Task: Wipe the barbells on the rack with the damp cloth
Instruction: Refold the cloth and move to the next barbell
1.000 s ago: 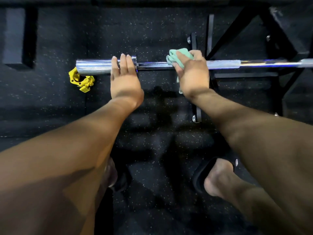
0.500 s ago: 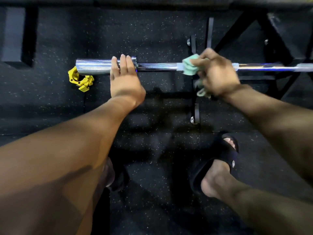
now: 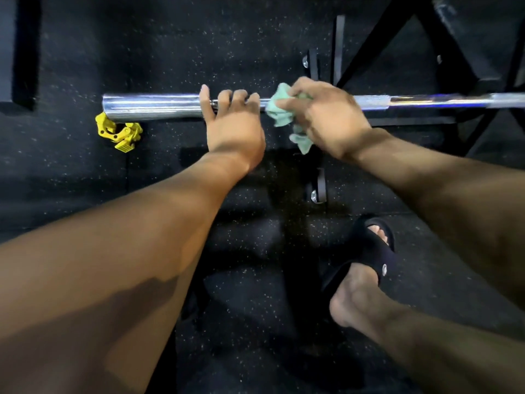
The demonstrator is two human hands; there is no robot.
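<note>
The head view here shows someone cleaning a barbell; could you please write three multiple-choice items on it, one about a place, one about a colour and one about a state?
1. Where does the yellow collar clamp lie?
A. On the floor by the barbell's sleeve end
B. Clipped on the bar
C. In the left hand

2. What colour is the cloth?
A. Red
B. Pale green
C. Black

3. What is the right hand doing?
A. Hanging idle beside the leg
B. Lying flat on the floor
C. Gripping the cloth against the barbell

Answers:
1 A: the clamp sits on the speckled floor just below the sleeve end.
2 B: the bunched fabric is pale green.
3 C: the fingers curl round the cloth on the shaft, while the left hand rests on the bar next to it.
</note>
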